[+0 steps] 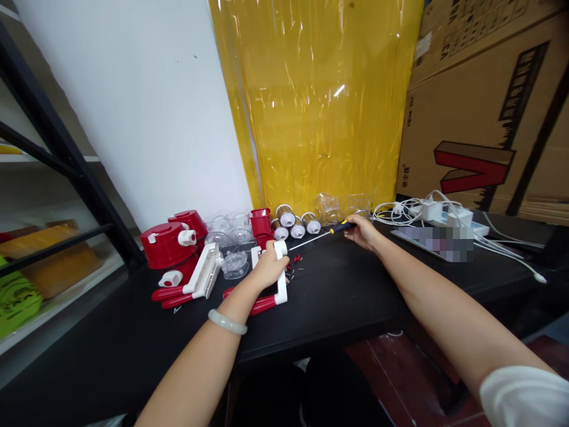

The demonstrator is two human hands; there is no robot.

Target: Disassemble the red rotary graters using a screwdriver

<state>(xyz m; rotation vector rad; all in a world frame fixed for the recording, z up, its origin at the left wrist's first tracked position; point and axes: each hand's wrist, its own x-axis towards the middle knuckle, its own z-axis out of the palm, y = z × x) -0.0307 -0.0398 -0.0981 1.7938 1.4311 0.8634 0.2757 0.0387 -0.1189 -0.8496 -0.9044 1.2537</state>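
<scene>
gripping a screwdriver in the right hand, pointing its tip toward a white-and-red part, clasping that part in the left hand.

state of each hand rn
Left hand: closed on a white plastic frame with red handles.
Right hand: closed on a black and yellow screwdriver.

Workshop (apparently), 1 screwdriver, grouped parts

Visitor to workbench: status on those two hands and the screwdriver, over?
Left hand gripping white part. Right hand holding screwdriver, tip at white part's upper end; seating unclear. Small red piece and loose bits close by.
</scene>
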